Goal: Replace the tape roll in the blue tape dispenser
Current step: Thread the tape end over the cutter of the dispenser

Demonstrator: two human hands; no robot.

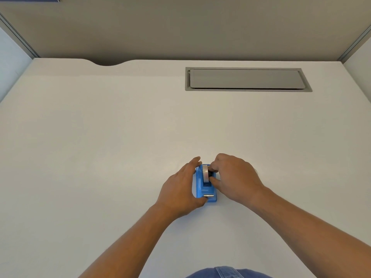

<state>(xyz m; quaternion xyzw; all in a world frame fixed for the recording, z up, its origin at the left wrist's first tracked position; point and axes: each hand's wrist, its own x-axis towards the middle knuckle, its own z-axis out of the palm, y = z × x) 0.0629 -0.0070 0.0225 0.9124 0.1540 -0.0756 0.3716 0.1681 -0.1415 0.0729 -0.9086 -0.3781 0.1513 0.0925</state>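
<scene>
The blue tape dispenser (204, 184) sits well in front of the grey desk hatch (247, 79). Our left hand (180, 191) wraps it to hold it down. Our right hand (232, 177) pinches the tape roll (205, 173). We should move the roll slowly and straight.

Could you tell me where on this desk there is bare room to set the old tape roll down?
Nearly all the white desk is bare: the wide stretch left of the left hand, the band between the hands and the grey cable hatch, and the area right of the right hand. Only the spot around the blue tape dispenser is crowded, both hands closing on it.
</scene>
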